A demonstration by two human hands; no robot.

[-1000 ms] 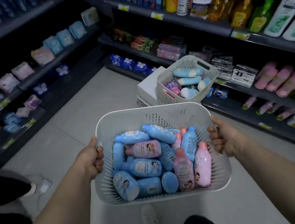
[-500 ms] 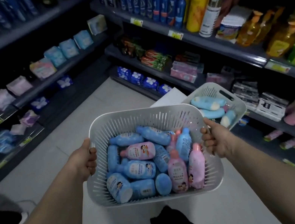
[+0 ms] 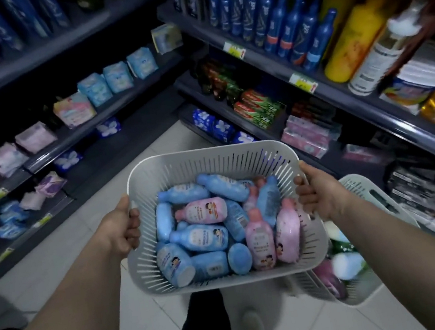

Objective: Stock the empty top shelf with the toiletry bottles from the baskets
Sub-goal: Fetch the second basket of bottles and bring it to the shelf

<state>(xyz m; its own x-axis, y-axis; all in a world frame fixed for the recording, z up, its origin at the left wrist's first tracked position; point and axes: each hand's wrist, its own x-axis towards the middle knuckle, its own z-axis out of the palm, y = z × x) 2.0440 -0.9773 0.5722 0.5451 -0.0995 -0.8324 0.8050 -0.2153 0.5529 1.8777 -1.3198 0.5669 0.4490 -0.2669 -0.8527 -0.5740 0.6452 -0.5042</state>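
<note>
1. In the aisle, my left hand (image 3: 122, 231) and right hand (image 3: 317, 193) curl round the side rims of the basket (image 3: 208, 153), with the bottles (image 3: 203, 237) heaped inside.
2. I've stepped closer to the shelves (image 3: 269, 67); stocking hasn't begun.

Lower basket (image 3: 359, 183) blurred, mostly hidden

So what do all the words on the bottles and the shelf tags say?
Nothing here can be read for sure.
Pink bottle in the basket: cartoon label, print too small.
Light blue bottle in the basket: print blurred.
Price tags on the shelf edge: blurred.
Dark blue bottles on the shelf: labels blurred.
Green and red boxes: blurred.
</note>
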